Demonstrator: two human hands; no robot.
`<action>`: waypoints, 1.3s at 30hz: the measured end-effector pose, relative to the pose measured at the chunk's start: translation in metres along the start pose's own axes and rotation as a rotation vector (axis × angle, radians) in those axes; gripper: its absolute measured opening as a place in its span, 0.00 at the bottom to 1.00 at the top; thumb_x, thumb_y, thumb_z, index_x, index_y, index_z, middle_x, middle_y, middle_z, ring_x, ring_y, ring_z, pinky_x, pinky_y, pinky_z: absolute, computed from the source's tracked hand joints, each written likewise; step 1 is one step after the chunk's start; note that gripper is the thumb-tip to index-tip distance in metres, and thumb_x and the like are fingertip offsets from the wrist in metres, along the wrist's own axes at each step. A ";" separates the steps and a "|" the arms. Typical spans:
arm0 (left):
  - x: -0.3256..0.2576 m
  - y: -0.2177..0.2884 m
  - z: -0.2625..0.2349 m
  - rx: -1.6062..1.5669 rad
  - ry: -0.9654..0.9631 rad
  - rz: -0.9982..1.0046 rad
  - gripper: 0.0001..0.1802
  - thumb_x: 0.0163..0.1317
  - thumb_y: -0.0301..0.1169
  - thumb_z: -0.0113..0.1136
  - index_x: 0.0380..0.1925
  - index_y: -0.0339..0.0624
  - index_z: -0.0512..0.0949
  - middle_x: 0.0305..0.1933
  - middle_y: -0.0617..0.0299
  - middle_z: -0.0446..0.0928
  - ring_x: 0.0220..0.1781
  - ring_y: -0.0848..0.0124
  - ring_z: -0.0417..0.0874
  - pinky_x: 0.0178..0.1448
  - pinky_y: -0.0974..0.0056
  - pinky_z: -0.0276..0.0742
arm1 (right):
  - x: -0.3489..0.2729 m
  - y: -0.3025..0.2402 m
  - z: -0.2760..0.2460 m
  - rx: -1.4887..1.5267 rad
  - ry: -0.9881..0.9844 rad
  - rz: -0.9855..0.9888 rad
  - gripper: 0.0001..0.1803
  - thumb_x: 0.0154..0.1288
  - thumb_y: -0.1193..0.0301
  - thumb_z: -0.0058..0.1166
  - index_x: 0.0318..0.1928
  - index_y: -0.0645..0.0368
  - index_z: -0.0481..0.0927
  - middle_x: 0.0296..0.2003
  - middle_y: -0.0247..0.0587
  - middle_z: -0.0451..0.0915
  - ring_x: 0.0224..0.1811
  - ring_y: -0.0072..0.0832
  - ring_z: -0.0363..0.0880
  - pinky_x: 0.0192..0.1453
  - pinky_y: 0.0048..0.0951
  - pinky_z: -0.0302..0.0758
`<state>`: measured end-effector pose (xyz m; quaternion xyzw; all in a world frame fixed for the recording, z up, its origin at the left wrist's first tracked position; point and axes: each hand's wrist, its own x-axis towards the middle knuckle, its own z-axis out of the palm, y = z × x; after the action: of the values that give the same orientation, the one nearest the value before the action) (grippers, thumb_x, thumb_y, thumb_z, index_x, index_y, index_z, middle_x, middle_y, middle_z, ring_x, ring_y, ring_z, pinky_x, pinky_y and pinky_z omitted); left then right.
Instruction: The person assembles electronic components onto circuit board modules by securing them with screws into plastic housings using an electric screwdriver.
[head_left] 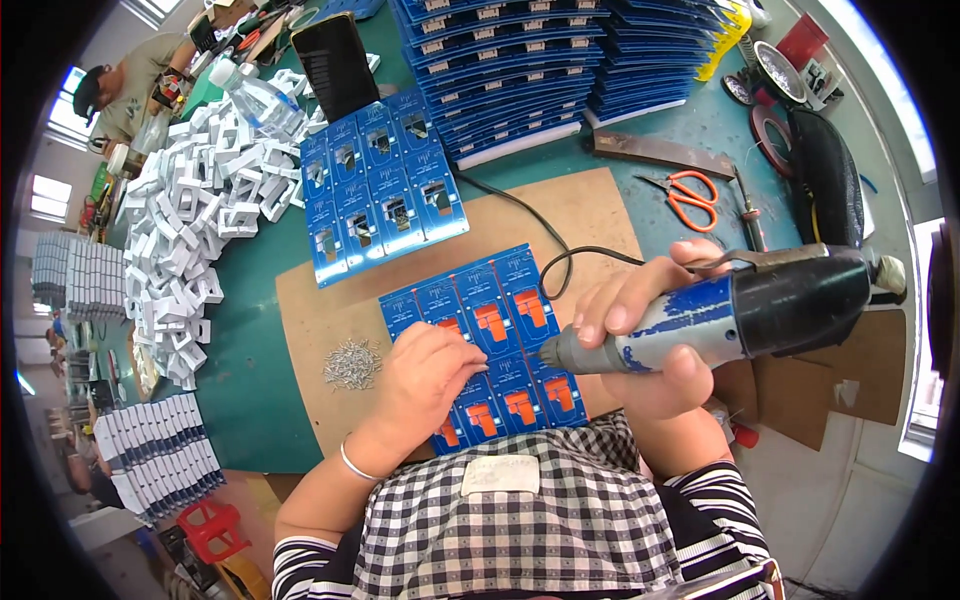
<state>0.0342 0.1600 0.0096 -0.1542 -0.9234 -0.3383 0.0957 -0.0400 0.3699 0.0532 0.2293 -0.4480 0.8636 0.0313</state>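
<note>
Checked black-and-white fabric with a pale rectangular patch (500, 475) fills the view at six o'clock, just below the hands. At three o'clock from centre the right hand (650, 335) is wrapped tight around a grey electric screwdriver with worn blue paint and a black rear body (720, 315), its tip pointing to nine o'clock and touching a blue panel of circuit boards fitted with orange rectangular parts (500, 330). The left hand (425, 375), a silver bangle at its wrist, lies loosely curled on that panel's near left part, fingertips pressed down close to the tip; whether it pinches anything I cannot tell. A small heap of silver screws (352, 363) sits at nine o'clock of the left hand on the brown cardboard mat (590, 210). A second blue panel without orange parts (380, 185) lies at eleven o'clock. Tall stacks of blue panels (560, 60) stand at twelve o'clock. White plastic frames (195, 200) pile up at ten o'clock. Orange-handled scissors (692, 198) lie at two o'clock.
</note>
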 end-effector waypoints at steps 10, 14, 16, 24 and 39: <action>0.004 0.003 -0.001 0.084 -0.036 0.011 0.09 0.45 0.28 0.71 0.27 0.45 0.80 0.30 0.61 0.75 0.35 0.62 0.75 0.40 0.59 0.70 | -0.001 0.009 -0.001 0.050 -0.189 -0.006 0.38 0.59 0.63 0.64 0.62 0.60 0.55 0.35 0.42 0.78 0.36 0.33 0.81 0.45 0.35 0.79; 0.012 0.002 -0.003 0.077 -0.093 0.009 0.09 0.47 0.28 0.69 0.28 0.45 0.79 0.30 0.61 0.74 0.34 0.61 0.74 0.40 0.59 0.67 | 0.001 0.018 0.004 -0.123 -0.281 -0.020 0.35 0.61 0.65 0.61 0.64 0.54 0.57 0.32 0.38 0.77 0.33 0.34 0.80 0.42 0.36 0.78; 0.009 0.000 -0.005 0.085 -0.099 0.025 0.08 0.50 0.31 0.68 0.30 0.46 0.79 0.30 0.64 0.72 0.36 0.63 0.73 0.41 0.59 0.65 | 0.006 0.006 0.011 -0.204 -0.362 0.020 0.35 0.61 0.67 0.61 0.63 0.54 0.56 0.32 0.39 0.77 0.34 0.35 0.80 0.43 0.36 0.78; 0.003 -0.008 0.002 0.069 -0.053 0.048 0.10 0.49 0.31 0.68 0.32 0.47 0.78 0.31 0.65 0.71 0.37 0.63 0.73 0.41 0.59 0.65 | 0.007 0.008 0.016 -0.309 -0.514 0.143 0.41 0.57 0.71 0.62 0.68 0.55 0.53 0.34 0.43 0.78 0.36 0.35 0.80 0.45 0.37 0.79; -0.018 -0.020 -0.021 0.014 0.137 0.074 0.08 0.52 0.31 0.66 0.32 0.45 0.79 0.33 0.63 0.75 0.39 0.62 0.75 0.44 0.59 0.68 | 0.005 0.034 0.048 -0.240 -0.463 0.137 0.30 0.59 0.65 0.65 0.54 0.58 0.60 0.30 0.42 0.77 0.28 0.31 0.78 0.31 0.30 0.76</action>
<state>0.0458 0.1272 0.0084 -0.1641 -0.9107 -0.3376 0.1723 -0.0351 0.3109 0.0535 0.3847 -0.5570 0.7287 -0.1036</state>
